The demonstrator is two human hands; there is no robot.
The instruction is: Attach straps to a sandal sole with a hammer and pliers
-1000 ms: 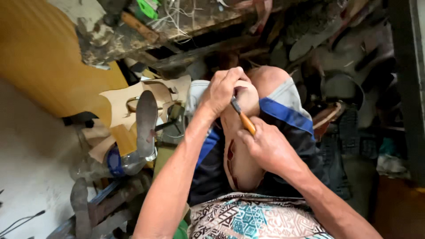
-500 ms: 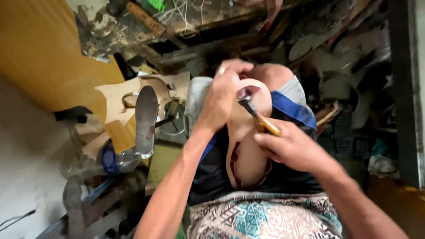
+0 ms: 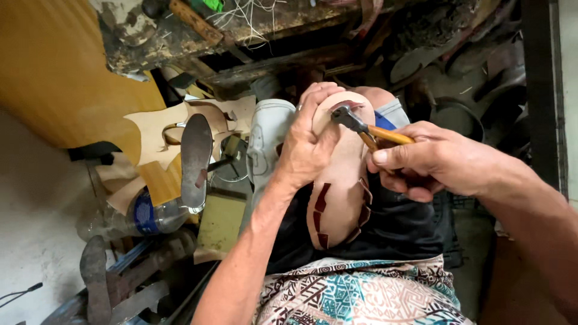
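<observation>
We see a shoe last (image 3: pixel 340 180) sole-up on the lap, steadied for the pincers

Left hand (image 3: pixel 307 147) clamps around its toe so it won't shift; right hand (image 3: pixel 430 159) squeezes orange-handled pincers (image 3: pixel 367 127) whose jaws bite the brown leather edge (image 3: pixel 349 107) at the toe

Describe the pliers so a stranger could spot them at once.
Start at the pale shoe sole lying bottom-up on the person's lap. At its far tip, dark metal jaws pinch the edge: those are the pliers, gripped by the right hand. Their orange handles set them apart from everything nearby.
</observation>
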